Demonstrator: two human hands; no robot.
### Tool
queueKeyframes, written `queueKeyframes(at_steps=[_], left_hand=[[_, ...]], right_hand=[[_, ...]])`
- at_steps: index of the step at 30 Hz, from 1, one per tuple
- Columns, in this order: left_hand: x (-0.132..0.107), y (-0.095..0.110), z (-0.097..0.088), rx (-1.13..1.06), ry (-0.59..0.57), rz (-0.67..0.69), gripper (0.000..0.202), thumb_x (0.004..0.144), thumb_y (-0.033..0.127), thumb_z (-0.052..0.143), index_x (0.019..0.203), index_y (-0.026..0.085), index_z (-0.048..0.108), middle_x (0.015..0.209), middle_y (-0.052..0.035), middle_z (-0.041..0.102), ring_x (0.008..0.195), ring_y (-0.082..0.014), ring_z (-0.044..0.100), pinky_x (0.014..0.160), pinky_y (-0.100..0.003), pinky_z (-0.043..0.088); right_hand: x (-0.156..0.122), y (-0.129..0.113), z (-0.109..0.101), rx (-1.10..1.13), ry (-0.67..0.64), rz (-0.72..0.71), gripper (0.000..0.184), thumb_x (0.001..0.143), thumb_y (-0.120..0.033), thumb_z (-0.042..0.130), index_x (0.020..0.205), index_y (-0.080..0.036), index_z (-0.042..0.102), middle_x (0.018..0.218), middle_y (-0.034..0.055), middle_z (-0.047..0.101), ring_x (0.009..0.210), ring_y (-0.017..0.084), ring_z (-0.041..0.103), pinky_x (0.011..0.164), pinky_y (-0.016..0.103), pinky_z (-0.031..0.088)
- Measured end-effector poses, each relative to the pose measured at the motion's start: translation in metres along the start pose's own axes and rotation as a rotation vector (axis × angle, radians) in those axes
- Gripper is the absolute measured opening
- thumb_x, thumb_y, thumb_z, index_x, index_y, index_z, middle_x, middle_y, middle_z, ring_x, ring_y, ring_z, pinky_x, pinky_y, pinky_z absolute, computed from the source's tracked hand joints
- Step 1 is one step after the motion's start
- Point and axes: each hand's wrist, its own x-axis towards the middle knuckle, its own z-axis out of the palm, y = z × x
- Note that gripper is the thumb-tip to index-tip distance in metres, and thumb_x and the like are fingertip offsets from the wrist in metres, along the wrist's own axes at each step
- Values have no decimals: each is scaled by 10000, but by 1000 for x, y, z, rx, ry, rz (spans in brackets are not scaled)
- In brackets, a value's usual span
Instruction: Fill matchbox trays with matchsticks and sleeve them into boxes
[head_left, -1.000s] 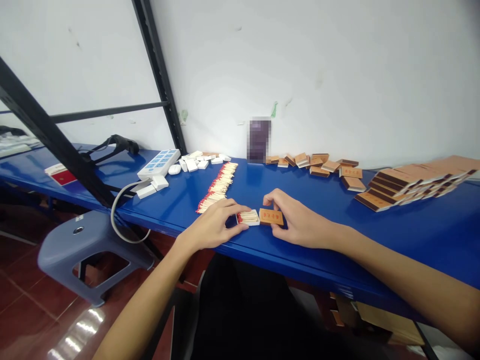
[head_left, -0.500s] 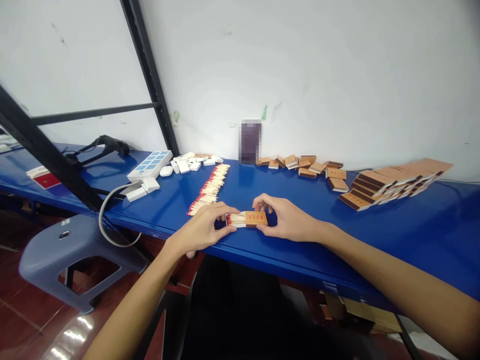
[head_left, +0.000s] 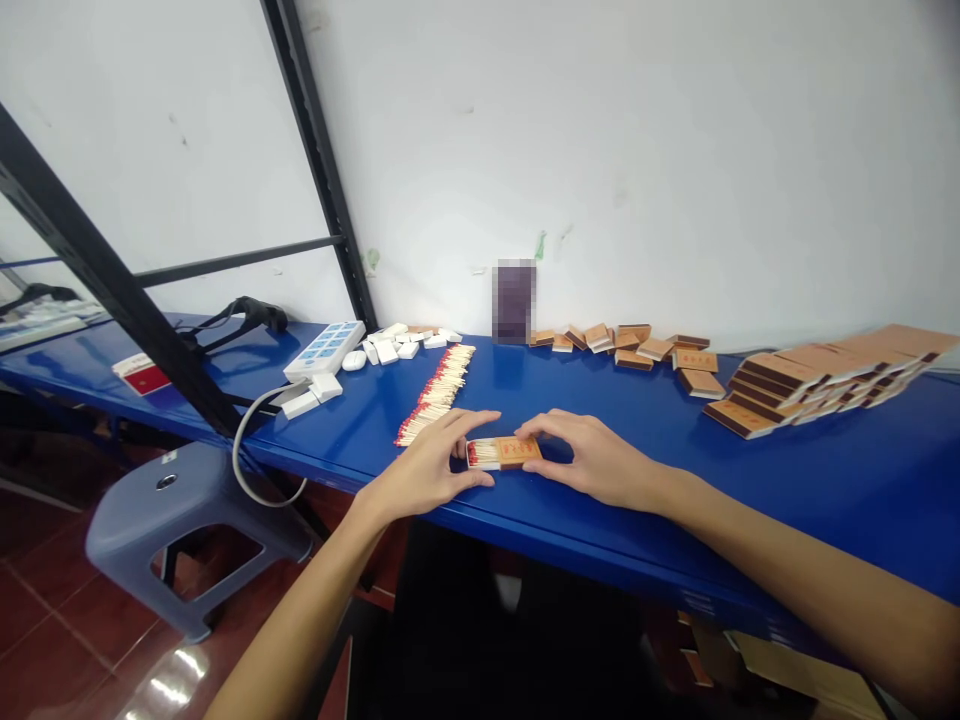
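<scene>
A half-open matchbox [head_left: 519, 453] lies near the table's front edge, its tan sleeve to the right. Its white tray, filled with red-headed matches [head_left: 484, 454], sticks out to the left. My right hand [head_left: 600, 462] pinches the sleeve between thumb and fingers. Around the tray's left end, my left hand [head_left: 424, 468] has its thumb and forefinger spread apart, with a curled finger close to the end; whether it touches is unclear. Just behind the left hand runs a long row of loose matches [head_left: 439, 390].
Stacked matchboxes [head_left: 787, 385] stand at the right, with several scattered boxes [head_left: 634, 350] along the wall. White trays [head_left: 386, 350], a power strip [head_left: 326, 350] and its cable [head_left: 240, 455] are at the left. A black frame post [head_left: 112, 245] crosses the table [head_left: 600, 390]; a stool [head_left: 161, 490] stands below.
My left thumb and forefinger have spread away from the tray's sides. The right hand still grips the sleeve. The whole view has shifted slightly with the camera.
</scene>
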Motion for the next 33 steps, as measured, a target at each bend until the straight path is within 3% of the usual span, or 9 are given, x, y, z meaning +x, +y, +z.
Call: queueKeyframes(at_steps=[2,7,9,16,23,26,29,33], left_hand=[[1,0,0,-2,14,5,705,820,378,755,1441,303,430,1239,-72,557,770,-128,524,813,-324,496],[3,-1,0,22,1,-12,545,822,334,755,1322,235,559,947,-22,619,785,-151,537,783,-313,477],[3,-1,1,12,6,-12,463,838,293,734,1275,226,594,920,-16,625,791,-151,553,766,-305,478],[1,6,4,-33,-2,32,506,790,267,768,1265,239,594,1120,-49,611,909,-159,601,883,-337,522],[3,8,7,1,7,77,478,826,248,712,1284,262,575,1191,-58,565,906,-149,602,892,-341,544],[1,9,8,103,20,86,421,859,270,673,1271,247,588,1225,-70,565,1012,-186,599,954,-361,522],[0,11,9,261,15,101,354,902,304,616,1246,225,612,1232,-84,577,1147,-235,555,1049,-410,459],[2,10,8,361,6,126,305,937,334,559,1203,209,641,1194,-88,610,1145,-244,544,1053,-432,443]], right_hand=[[0,-3,2,-6,2,0,284,905,-391,610,1147,-245,627,1089,63,699,1011,243,648,890,421,511],[0,-2,-1,-24,8,2,284,903,-373,612,1155,-243,639,1104,68,699,1013,246,648,895,425,510],[-1,2,-3,-13,-4,5,286,891,-397,632,1137,-254,651,1099,57,706,996,240,654,891,414,509],[3,1,1,18,-13,-28,302,892,-418,646,1133,-237,663,1098,58,712,1003,233,652,892,385,500],[3,-5,4,1,-15,-57,279,915,-402,611,1128,-224,647,1105,71,703,1013,235,641,881,379,498],[3,-4,3,-113,12,-24,261,926,-360,585,1135,-212,635,1105,79,691,1033,240,627,879,375,494],[6,1,-4,-402,42,36,230,927,-288,548,1103,-162,627,1084,123,668,1017,276,613,864,398,485],[-2,21,-37,-720,113,179,167,895,-231,536,1010,-141,616,1012,152,645,942,294,606,787,386,477]])
